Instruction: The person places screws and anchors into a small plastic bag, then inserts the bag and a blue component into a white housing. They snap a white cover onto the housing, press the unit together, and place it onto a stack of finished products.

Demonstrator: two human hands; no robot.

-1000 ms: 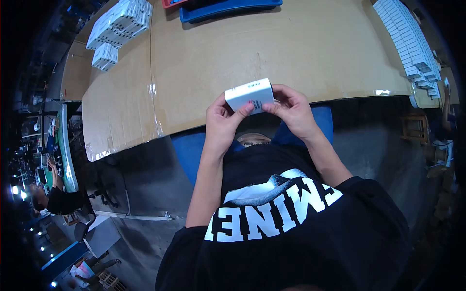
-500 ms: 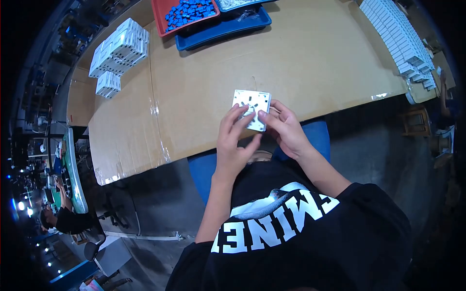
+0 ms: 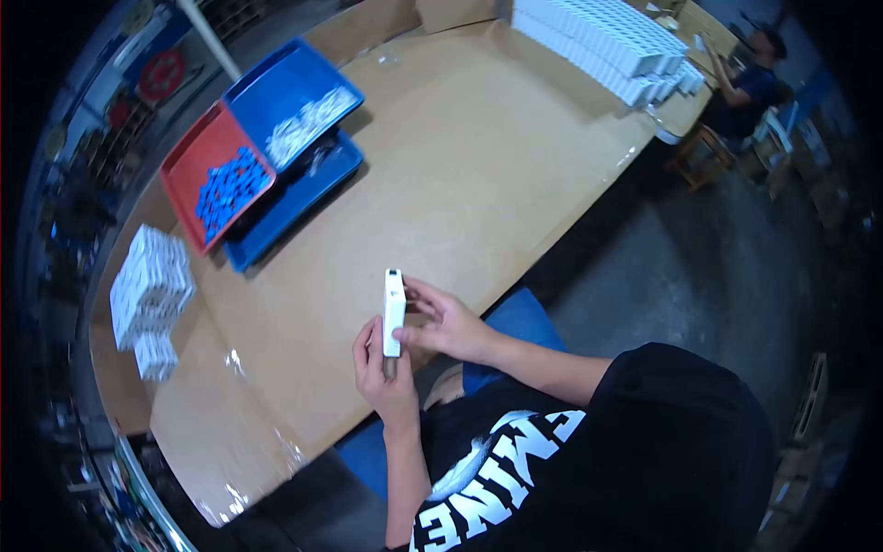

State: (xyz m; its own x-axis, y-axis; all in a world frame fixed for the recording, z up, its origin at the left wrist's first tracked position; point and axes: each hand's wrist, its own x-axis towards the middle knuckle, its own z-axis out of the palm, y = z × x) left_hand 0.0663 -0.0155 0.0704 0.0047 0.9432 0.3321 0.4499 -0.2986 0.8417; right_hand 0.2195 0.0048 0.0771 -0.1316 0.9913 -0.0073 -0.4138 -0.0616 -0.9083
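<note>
A flat white plastic case (image 3: 393, 317) is held edge-on between my two hands, just above the table's near edge. My left hand (image 3: 382, 373) grips its lower left side, fingers along the left face. On the other side, my right hand (image 3: 446, 322) has its thumb on the case's narrow edge and its fingers behind the right face. Small dark openings show at the top of the narrow edge. The broad faces are turned away from view.
On the cardboard-covered table (image 3: 441, 184) stand a red tray (image 3: 189, 170) of blue parts, a blue tray (image 3: 276, 83) of whitish pieces and a lower blue tray (image 3: 294, 207). White cases are stacked left (image 3: 152, 285) and far right (image 3: 607, 46). A person (image 3: 759, 87) sits beyond.
The view has swung to the right. The white case has turned from showing its broad face to standing edge-on, and my left fingers have moved from its face to its side.
</note>
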